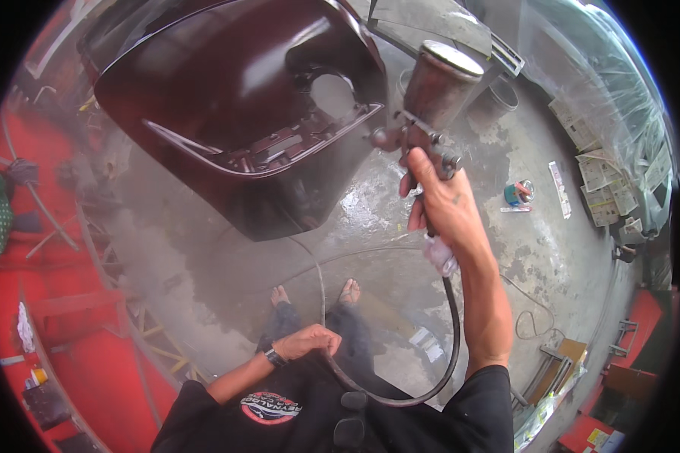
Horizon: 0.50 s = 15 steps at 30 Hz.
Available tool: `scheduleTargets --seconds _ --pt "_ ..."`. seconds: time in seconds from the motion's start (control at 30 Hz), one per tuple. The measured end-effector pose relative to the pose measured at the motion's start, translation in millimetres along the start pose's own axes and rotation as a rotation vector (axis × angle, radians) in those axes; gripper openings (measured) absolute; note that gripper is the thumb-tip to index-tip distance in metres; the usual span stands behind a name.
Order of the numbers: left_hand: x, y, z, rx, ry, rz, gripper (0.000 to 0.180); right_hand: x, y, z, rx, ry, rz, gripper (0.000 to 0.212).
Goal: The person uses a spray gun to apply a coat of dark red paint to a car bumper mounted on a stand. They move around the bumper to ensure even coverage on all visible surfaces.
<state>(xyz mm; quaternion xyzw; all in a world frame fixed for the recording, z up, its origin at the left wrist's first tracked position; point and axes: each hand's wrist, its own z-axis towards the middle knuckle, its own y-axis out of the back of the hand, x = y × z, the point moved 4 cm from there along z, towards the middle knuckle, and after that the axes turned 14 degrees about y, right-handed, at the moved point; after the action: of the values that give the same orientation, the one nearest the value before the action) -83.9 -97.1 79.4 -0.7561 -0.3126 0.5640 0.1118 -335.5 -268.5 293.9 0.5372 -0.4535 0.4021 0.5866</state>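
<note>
My right hand (442, 200) is raised and shut on a paint spray gun (423, 113) with a metal cup on top. Its nozzle points left at a glossy dark maroon car body panel (227, 98) that fills the upper left of the view. A dark air hose (449, 332) runs down from the gun, loops below my arm and passes into my left hand (310, 341), which is closed around it near my waist. A white rag is wrapped at the gun's base by my wrist. My bare feet stand on the concrete floor under the panel.
Wet grey concrete floor (400, 264) lies below. Red-painted frames and stands (68, 317) crowd the left. A small teal tin (517, 192) and paper strips lie on the floor at right. A plastic-sheeted, paper-masked vehicle (619, 136) stands far right, and a bucket (499, 94) sits behind the gun.
</note>
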Motion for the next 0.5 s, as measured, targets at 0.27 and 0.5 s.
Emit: scheduleTargets --seconds 0.27,0.5 --pt "-8 19 -39 0.068 -0.026 0.013 0.077 59 -91 -34 0.229 0.113 0.250 0.065" --pt "-4 21 -53 0.073 -0.038 0.042 0.071 56 -92 -25 0.080 0.156 0.154 0.063"
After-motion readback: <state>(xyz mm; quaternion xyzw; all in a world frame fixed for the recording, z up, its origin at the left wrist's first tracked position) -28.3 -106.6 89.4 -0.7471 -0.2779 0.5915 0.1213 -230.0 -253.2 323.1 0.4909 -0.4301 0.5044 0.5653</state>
